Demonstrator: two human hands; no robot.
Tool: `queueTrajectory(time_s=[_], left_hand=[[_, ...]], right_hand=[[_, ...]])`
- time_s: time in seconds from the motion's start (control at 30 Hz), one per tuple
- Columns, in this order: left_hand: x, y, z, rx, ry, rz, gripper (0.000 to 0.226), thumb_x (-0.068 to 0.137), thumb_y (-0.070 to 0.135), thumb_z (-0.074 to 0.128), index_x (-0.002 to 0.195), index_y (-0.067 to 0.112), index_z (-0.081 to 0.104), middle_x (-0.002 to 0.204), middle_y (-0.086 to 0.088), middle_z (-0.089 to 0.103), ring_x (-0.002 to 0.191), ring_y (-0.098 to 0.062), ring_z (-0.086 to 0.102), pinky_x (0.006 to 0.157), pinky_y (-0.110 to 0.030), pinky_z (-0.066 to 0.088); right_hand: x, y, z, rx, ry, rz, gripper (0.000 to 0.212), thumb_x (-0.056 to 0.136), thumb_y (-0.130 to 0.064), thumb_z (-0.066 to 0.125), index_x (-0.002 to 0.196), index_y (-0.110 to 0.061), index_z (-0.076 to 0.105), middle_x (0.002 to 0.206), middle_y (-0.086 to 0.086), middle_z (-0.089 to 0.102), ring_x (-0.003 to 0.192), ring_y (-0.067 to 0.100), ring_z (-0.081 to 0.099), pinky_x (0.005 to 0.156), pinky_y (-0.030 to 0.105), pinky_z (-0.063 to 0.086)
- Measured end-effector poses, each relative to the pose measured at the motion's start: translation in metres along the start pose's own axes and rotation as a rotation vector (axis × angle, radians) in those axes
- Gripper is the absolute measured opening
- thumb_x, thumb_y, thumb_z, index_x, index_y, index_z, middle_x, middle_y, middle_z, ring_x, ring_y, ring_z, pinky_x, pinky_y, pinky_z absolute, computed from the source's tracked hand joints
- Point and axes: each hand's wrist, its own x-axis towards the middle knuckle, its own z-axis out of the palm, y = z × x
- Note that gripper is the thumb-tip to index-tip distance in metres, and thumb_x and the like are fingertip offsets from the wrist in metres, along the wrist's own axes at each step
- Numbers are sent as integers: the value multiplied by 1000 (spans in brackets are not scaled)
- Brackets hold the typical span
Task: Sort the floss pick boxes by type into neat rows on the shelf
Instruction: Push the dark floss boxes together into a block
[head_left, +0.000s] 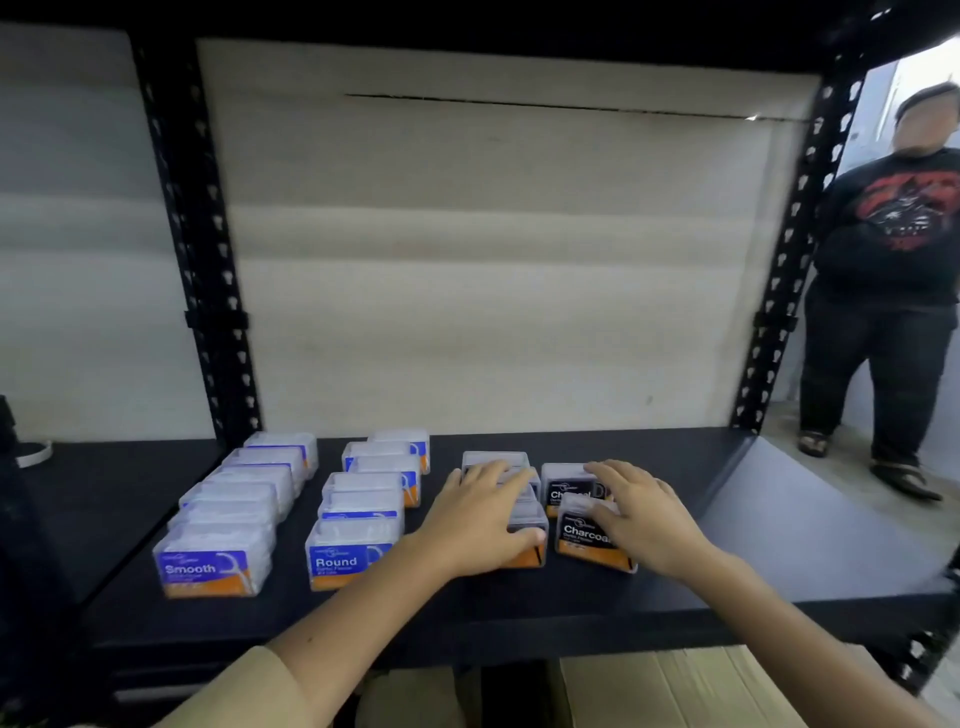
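- Black metal shelf (779, 519), white backing panel (493, 260) behind it, perforated uprights on the left and right.
- Bystander (893, 260) in a dark printed shirt, standing far right beyond the shelf.
- Cardboard carton (675, 691) under the shelf, near right.
- Smooth boxes (228, 514): one row at the left of the shelf, running near to far, tidy.
- Round boxes (363, 509): row just right of the Smooth row, far ones slightly staggered.
- Charcoal boxes (582, 535): cluster at centre, two short columns side by side, partly covered by the hands.
- Left hand (483, 519): laid flat on the left Charcoal column, fingers straight, thumb along the nearest box, not gripping.
- Right hand (639, 514): resting on the right Charcoal column, fingers spread and relaxed, no grasp.
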Motion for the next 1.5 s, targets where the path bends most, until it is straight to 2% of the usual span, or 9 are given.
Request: queueTrajectory(time_s=[0.17, 0.3, 0.43, 0.67, 0.9, 1.07, 1.17, 1.33, 1.5], left_hand=[[-2, 2, 15, 127, -49, -50, 96, 83, 61, 52, 150, 29, -8, 161, -7, -9, 149, -26, -9, 118, -50, -4], [0, -2, 19, 142, -127, -111, 103, 83, 56, 57, 149, 25, -15, 159, -10, -19, 146, -29, -18, 118, -52, -5], [-2, -5, 25, 67, -146, -129, 95, 88, 42, 59, 151, 23, -11, 159, -10, -18, 147, -31, -15, 120, -47, 0], [-1, -7, 28, -80, -134, -133, 93, 88, 34, 62, 151, 23, -5, 160, -5, -16, 147, -27, -17, 121, -43, 15], [2, -3, 34, -129, -109, -123, 92, 88, 31, 62, 151, 24, -4, 158, -3, -23, 146, -25, -21, 121, -43, 16], [5, 0, 36, -137, -90, -125, 92, 88, 31, 63, 152, 24, -3, 158, -4, -23, 146, -26, -21, 121, -41, 14], [6, 0, 36, -130, -100, -131, 92, 88, 31, 63, 152, 25, -4, 159, -3, -21, 146, -25, -21, 121, -42, 14], [8, 0, 34, -108, -111, -127, 92, 88, 32, 62, 152, 24, -3, 160, -3, -17, 146, -25, -20, 119, -42, 17], [8, 0, 34, -106, -113, -119, 92, 88, 32, 63, 152, 24, -2, 160, -2, -14, 147, -25, -19, 119, -42, 16]], right_hand=[[-8, 12, 8, -141, -89, -26, 79, 86, -57, 47, 148, -26, 10, 158, -4, 10, 147, 20, 5, 118, 45, 11], [5, 18, 12, -232, -226, -16, 99, 79, -67, 50, 149, -29, -8, 159, 2, -11, 147, 25, -14, 117, 55, -1], [21, 22, 8, -377, -310, -65, 103, 78, -69, 50, 148, -27, -13, 158, 4, -19, 145, 28, -20, 114, 58, -6], [30, 27, 9, -263, -366, -68, 95, 84, -53, 56, 149, -26, -7, 160, -1, -8, 148, 21, -4, 116, 55, -3], [32, 29, 5, -205, -290, -126, 93, 76, -46, 67, 147, -22, 13, 155, -1, 14, 147, 20, 6, 116, 55, 4], [40, 25, 1, -134, -379, -139, 100, 73, -45, 70, 148, -19, 9, 158, -3, 9, 147, 18, 1, 117, 54, 0], [42, 22, 1, -175, -395, -154, 106, 71, -46, 72, 149, -22, 3, 157, -3, 10, 146, 20, 9, 117, 54, 3], [48, 26, -1, -158, -377, -142, 95, 70, -41, 73, 144, -20, 17, 140, -2, 33, 132, 21, 34, 114, 47, 18], [44, 31, -7, -119, -428, -159, 89, 68, -31, 78, 139, -25, 24, 134, -3, 38, 127, 19, 38, 111, 45, 23]])
